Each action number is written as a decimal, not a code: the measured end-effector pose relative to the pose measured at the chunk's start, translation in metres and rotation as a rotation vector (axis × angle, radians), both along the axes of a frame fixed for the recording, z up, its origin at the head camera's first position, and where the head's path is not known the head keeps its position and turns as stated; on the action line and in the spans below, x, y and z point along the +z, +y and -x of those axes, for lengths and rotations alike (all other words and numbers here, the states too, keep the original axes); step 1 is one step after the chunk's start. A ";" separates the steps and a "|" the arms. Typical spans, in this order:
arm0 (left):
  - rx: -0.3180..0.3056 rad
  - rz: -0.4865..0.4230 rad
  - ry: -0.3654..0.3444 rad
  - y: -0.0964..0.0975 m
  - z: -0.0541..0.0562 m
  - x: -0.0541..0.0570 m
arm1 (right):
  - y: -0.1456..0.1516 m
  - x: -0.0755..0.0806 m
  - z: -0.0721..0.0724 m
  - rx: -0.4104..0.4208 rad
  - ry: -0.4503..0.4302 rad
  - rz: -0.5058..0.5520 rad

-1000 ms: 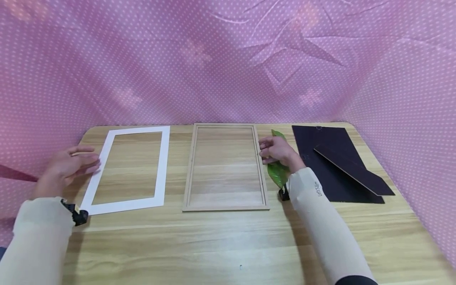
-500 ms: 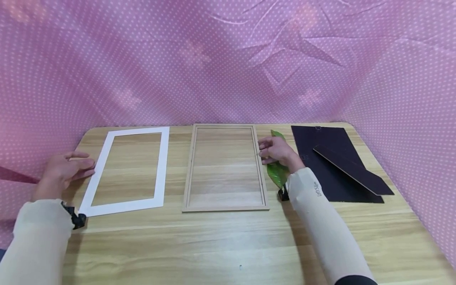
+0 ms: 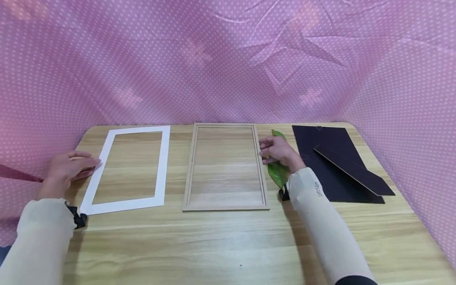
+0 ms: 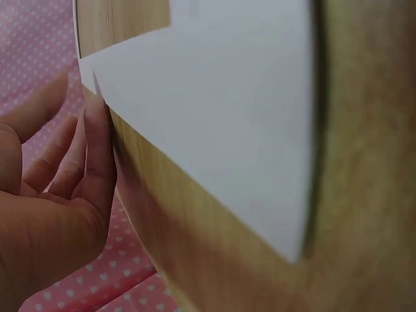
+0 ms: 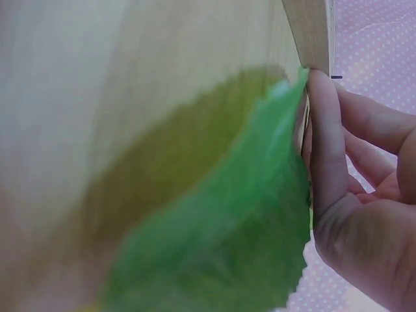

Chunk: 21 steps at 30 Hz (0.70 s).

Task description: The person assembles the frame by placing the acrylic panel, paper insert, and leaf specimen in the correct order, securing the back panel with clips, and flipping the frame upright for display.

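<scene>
- White card makes up the mat (image 3: pixel 161 170), a hollow rectangle lying flat on the left part of the table (image 3: pixel 160 249); its left edge slants outward toward the near corner.
- At that left edge, the left hand (image 3: pixel 73 166) is relaxed, clasping nothing; the left-wrist view shows the thumb tip meeting the card and the other fingers spread loosely.
- Pale wood forms the frame (image 3: pixel 226 208) at the middle of the table, also flat, its near rail roughly parallel to the person's side; table grain shows through its opening.
- A strip of table wood separates the mat's right edge from the frame's left edge.
- Beside the frame's right edge, the right hand (image 3: pixel 279 150) has loosely bent fingers, fingertips at the rail, without a firm grip.
- Under the right hand, between frame and board, lies a green leaf (image 3: pixel 277 174).
- Farther right, the black board (image 3: pixel 335 184) lies flat; its stand (image 3: pixel 352 169) crosses it diagonally and juts past the right edge.
- Pink dotted cloth (image 3: pixel 213 79) hangs around the far edge and both sides, bounding sideways reach.
- Nearer the person, a broad stretch of table gives room between the two sleeves (image 3: pixel 327 225).
</scene>
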State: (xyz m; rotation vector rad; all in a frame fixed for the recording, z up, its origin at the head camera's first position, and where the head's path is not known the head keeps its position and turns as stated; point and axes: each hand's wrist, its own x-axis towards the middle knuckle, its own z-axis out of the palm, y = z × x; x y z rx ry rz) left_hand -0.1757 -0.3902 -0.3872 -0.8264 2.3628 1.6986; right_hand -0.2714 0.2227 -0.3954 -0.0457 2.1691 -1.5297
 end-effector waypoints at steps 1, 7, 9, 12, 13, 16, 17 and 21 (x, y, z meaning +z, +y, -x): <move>-0.010 0.011 -0.001 0.000 0.000 0.000 | 0.000 0.000 0.000 -0.002 -0.002 -0.002; -0.089 0.187 -0.029 0.006 0.001 0.000 | -0.001 0.001 0.000 0.005 -0.006 -0.013; -0.114 0.269 -0.046 0.010 0.003 -0.001 | -0.001 0.001 0.000 0.009 -0.003 -0.009; -0.141 0.392 -0.075 0.015 0.006 -0.001 | -0.001 0.001 0.000 0.013 -0.004 -0.004; -0.143 0.430 -0.080 0.016 0.008 -0.002 | 0.000 0.001 0.000 0.014 -0.003 -0.004; -0.138 0.495 -0.087 0.021 0.011 -0.001 | 0.000 0.001 0.000 0.016 -0.003 -0.006; -0.134 0.511 -0.086 0.023 0.011 -0.001 | 0.000 0.002 0.000 0.015 -0.004 -0.006; -0.133 0.535 -0.061 0.027 0.010 0.001 | 0.000 0.001 0.000 0.011 -0.007 -0.002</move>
